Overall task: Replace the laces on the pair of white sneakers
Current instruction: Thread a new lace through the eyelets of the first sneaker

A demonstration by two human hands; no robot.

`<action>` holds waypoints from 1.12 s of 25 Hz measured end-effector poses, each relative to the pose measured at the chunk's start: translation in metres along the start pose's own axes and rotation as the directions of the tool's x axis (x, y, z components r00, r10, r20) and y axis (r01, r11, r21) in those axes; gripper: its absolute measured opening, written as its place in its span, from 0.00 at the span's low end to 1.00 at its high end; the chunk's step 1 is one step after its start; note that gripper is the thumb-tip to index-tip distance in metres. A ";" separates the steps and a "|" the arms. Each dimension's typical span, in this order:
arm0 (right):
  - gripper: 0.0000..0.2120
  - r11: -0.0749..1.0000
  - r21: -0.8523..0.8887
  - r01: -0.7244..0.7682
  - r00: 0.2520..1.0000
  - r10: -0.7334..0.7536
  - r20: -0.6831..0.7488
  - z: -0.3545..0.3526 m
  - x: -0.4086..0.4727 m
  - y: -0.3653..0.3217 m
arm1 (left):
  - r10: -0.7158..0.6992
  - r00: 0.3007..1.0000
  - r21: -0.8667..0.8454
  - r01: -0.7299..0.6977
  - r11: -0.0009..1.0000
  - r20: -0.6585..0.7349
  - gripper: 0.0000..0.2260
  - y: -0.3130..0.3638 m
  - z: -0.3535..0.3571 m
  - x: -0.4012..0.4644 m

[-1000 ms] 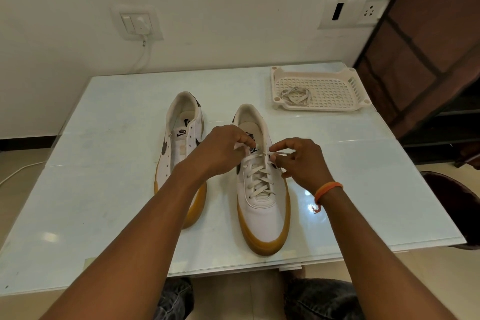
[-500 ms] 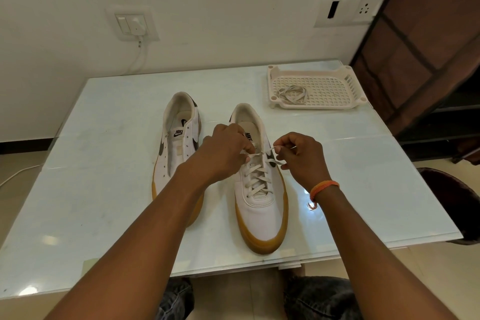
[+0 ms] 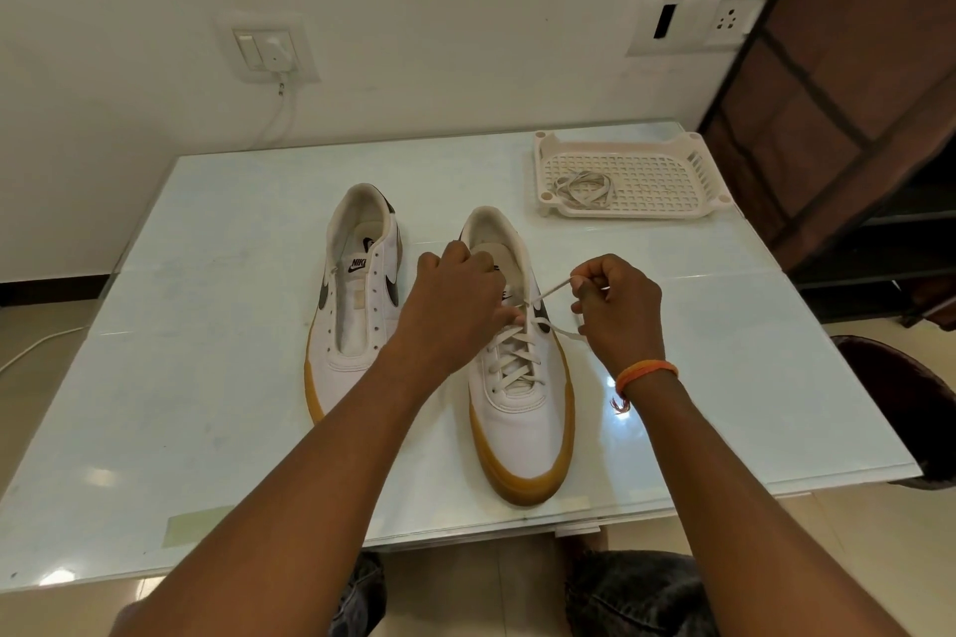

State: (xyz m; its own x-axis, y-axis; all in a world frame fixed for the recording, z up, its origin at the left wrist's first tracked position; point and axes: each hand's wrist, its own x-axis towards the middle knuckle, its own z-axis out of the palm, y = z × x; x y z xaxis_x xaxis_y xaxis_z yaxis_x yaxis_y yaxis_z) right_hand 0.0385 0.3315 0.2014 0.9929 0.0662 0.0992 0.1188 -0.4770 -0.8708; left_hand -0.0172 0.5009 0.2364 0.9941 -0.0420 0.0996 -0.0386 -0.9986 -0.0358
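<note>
Sneakers (image 3: pixel 517 378) sit mid-table (image 3: pixel 207 378); both hands, left (image 3: pixel 455 310) and right (image 3: pixel 618 310), pinch lace (image 3: pixel 551 290) ends.

From here the only word I can read is "NIKE", printed dark on the white tongue label of the left sneaker (image 3: pixel 357 295), upside down from this side, with a small swoosh beneath it. Dark swoosh marks also sit on both flanks of that shoe. The right sneaker (image 3: pixel 517 409) has a tongue label too, but a hand covers most of it, leaving what looks like a final "E" and part of a dark swoosh.
</note>
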 end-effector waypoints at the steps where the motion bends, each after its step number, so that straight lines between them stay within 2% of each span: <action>1: 0.06 1.000 -0.001 -0.009 1.000 0.009 0.003 0.000 0.000 0.000 | -0.018 1.000 -0.061 0.018 0.998 0.010 0.19 -0.001 0.003 0.001; 3: 0.05 0.999 0.007 -0.044 0.999 0.043 0.032 0.000 0.003 0.001 | -0.060 0.994 -0.368 0.089 0.926 0.089 0.16 -0.011 0.002 0.005; 5: 0.06 0.998 -0.017 -0.061 0.996 0.062 0.065 -0.002 0.005 0.001 | -0.104 0.978 -0.655 0.198 0.730 0.180 0.11 -0.023 -0.003 0.008; 7: 0.05 0.997 -0.077 -0.021 0.993 0.029 0.112 -0.003 0.005 0.000 | -0.166 0.968 -0.742 0.249 0.622 0.186 0.12 -0.031 -0.008 0.005; 9: 0.04 0.994 -0.097 0.052 0.979 -0.032 0.202 -0.003 0.002 -0.002 | -0.196 0.962 -0.751 0.269 0.603 0.188 0.12 -0.033 -0.010 0.003; 11: 0.03 0.993 -0.072 0.088 0.955 -0.064 0.290 -0.001 -0.001 -0.003 | -0.185 0.966 -0.725 0.259 0.638 0.182 0.10 -0.028 -0.009 0.003; 13: 0.04 0.995 -0.047 0.089 0.946 -0.070 0.317 0.001 -0.003 -0.003 | -0.150 0.974 -0.650 0.225 0.726 0.169 0.06 -0.018 -0.007 0.003; 16: 0.03 0.993 -0.047 0.106 0.957 -0.089 0.278 0.004 -0.005 -0.006 | -0.168 0.972 -0.440 0.224 0.870 0.162 0.06 -0.003 -0.009 0.002; 18: 0.03 0.993 -0.041 0.110 0.959 -0.095 0.267 0.007 -0.006 -0.008 | -0.216 0.966 -0.424 0.256 0.868 0.142 0.05 0.004 -0.006 0.001; 21: 0.08 0.985 -0.096 0.141 0.951 -0.108 0.290 0.015 -0.009 -0.008 | -0.264 0.955 -0.418 0.296 0.859 0.135 0.06 0.011 0.002 0.001; 26: 0.17 0.997 -0.072 0.023 0.963 -0.003 0.270 0.029 -0.006 -0.012 | -0.357 0.924 -0.397 0.380 0.835 0.135 0.13 0.021 0.009 0.003; 28: 0.18 0.995 -0.096 0.021 0.966 0.004 0.257 0.024 -0.003 -0.016 | -0.331 0.936 -0.341 0.352 0.871 0.119 0.13 0.020 0.010 0.000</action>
State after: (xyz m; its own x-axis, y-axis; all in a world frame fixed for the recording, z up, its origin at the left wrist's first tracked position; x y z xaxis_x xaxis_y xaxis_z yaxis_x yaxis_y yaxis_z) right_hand 0.0336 0.3598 0.2037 0.9575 0.2869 -0.0314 0.1403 -0.5578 -0.8180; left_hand -0.0175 0.4810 0.2260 0.9552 0.2955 -0.0135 0.2820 -0.8958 0.3435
